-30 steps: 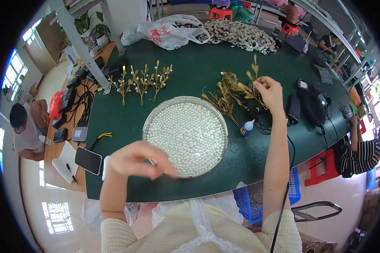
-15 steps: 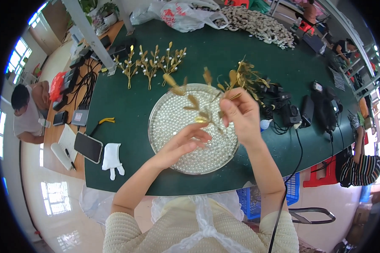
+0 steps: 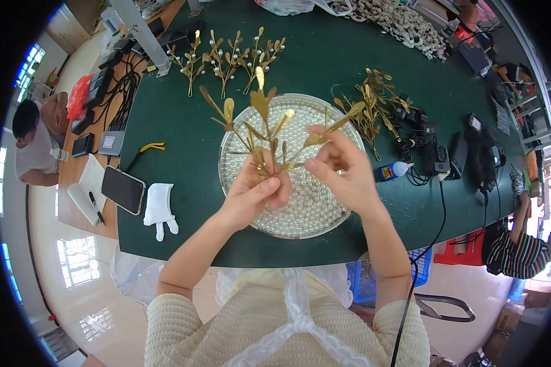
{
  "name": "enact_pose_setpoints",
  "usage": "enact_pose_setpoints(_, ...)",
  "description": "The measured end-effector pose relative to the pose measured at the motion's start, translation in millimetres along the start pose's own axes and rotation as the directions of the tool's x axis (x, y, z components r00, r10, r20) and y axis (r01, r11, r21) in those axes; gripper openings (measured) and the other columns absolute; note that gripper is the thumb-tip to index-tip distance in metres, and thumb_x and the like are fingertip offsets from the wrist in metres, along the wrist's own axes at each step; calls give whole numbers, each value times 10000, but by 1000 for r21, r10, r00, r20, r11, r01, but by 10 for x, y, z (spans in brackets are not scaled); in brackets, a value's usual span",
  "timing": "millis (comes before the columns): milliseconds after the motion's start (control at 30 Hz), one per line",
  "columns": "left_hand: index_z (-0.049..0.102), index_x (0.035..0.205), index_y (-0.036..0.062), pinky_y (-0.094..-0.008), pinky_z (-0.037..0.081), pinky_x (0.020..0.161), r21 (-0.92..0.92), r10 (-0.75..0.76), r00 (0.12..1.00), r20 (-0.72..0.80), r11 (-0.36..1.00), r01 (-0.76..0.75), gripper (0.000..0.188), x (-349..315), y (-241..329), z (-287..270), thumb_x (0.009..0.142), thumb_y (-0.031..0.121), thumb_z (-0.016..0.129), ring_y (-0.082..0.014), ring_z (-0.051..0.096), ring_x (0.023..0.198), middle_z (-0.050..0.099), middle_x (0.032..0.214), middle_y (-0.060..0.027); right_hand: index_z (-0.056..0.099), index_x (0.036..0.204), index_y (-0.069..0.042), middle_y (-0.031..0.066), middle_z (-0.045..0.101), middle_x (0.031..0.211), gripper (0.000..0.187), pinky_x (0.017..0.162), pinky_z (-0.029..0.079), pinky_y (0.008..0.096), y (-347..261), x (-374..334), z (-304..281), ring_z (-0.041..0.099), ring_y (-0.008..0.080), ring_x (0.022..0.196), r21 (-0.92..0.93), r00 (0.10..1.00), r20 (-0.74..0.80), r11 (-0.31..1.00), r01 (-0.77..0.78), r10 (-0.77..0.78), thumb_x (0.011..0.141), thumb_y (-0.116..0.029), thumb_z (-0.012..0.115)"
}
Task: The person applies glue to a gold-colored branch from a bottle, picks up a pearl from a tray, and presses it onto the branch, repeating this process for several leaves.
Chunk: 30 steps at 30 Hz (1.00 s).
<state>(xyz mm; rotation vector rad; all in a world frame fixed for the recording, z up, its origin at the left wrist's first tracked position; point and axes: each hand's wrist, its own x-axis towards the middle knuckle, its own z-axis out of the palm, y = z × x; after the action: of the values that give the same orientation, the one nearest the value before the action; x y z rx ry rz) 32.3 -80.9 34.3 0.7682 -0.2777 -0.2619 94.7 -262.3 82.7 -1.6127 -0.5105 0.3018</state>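
A gold leaf branch (image 3: 260, 109) spreads several stems and leaves above a round tray (image 3: 300, 237) full of pearl-like beads (image 3: 309, 211). My left hand (image 3: 251, 191) is closed round the base of its stems, thumb on top. At the branch's right side, my right hand (image 3: 344, 174) pinches a leafy stem between thumb and fingers. Beyond the tray, more gold branches (image 3: 376, 110) lie in a loose bunch. Three gold sprigs with white beads (image 3: 223, 61) lie in a row at the far left.
On the green table (image 3: 183, 238) lie a phone (image 3: 123, 190), a white cloth-like piece (image 3: 159, 205) and a yellow-handled tool (image 3: 152, 147). A small blue-labelled bottle (image 3: 395, 171) and black devices with cables (image 3: 436, 159) stand right. Another person (image 3: 40, 137) sits at the left.
The gold branch has come to my left hand, which has turned and closed on its base. My right hand has shifted to a side stem. The view has tilted slightly.
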Motion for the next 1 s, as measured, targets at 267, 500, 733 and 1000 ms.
enact_pose_setpoints(267, 383, 989, 120, -211, 209, 476, 88, 63, 965, -256, 995, -41, 208, 9, 145, 47, 829, 163, 509, -59, 241, 499, 291, 635, 22, 407, 1189, -39, 15, 457, 865, 511, 579, 332, 149, 230, -566, -1063, 403, 33, 650, -335, 609, -715, 933, 132, -343, 726, -3, 621)
enact_pose_setpoints(500, 402, 975, 90, -199, 211, 464, 160, 106, 932, -347, 986, -53, 190, -61, 229, -3, 841, 173, 508, -55, 260, 499, 312, 655, 19, 392, 1220, -55, 21, 414, 933, 732, 564, 313, 196, 646, -835, -1076, 343, 75, 639, -478, 730, -667, 839, -262, -152, 594, -153, 756)
enact_pose_setpoints(733, 420, 945, 41, -196, 201, 423, 302, 176, 913, -368, 951, -61, 115, -122, 201, -44, 866, 115, 461, -41, 254, 433, 326, 583, 27, 543, 984, -23, -1, 453, 793, 313, 536, 311, 203, 867, -746, -1116, 342, 78, 578, -574, 817, -575, 732, -367, -41, 708, -116, 657)
enact_pose_setpoints(1000, 428, 929, 21, -190, 192, 406, 279, 161, 895, -416, 959, -42, 113, -119, 188, -61, 865, 108, 461, -35, 253, 419, 328, 562, 32, 437, 1064, 12, 122, 588, 866, 283, 624, 453, 246, 239, -488, -816, 554, 136, 687, -57, 939, -333, 996, 71, -86, 840, -140, 520)
